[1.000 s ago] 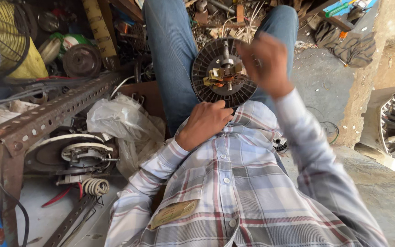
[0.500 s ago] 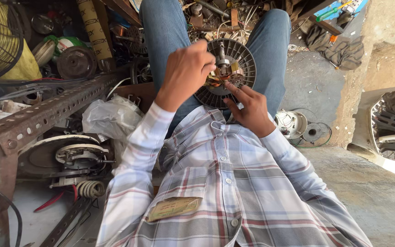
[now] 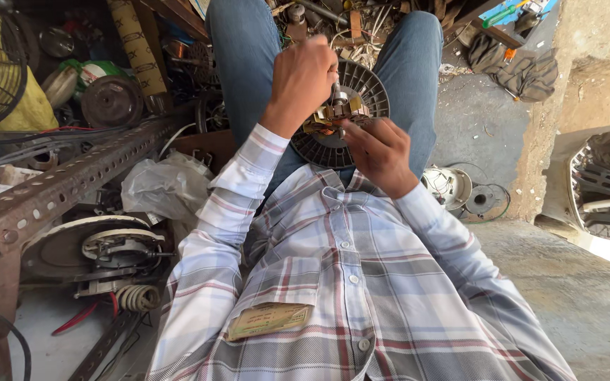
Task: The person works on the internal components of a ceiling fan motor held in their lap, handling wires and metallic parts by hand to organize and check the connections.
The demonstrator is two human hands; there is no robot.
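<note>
The left hand (image 3: 303, 74) has moved up onto the motor shaft (image 3: 338, 95), its grip closing around it; the right hand (image 3: 379, 152) is now pinching the copper-wound core (image 3: 333, 116) above the finned rotor disc (image 3: 361, 106).

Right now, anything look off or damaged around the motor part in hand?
No visible damage. The round finned motor part rests on the lap, left hand at its shaft, right hand at the copper winding block. Surrounding scrap lies jumbled.

Lighting: bright daylight from the right; wall (image 3: 587, 63) top right nearly washed out. Shadows: soft; scrap pile (image 3: 107, 77) upper left dimmer. Distortion: strong wide-angle bending at edges. Focus: centre sharp; slight softness at corners. Glare: mild on floor (image 3: 573, 296).
</note>
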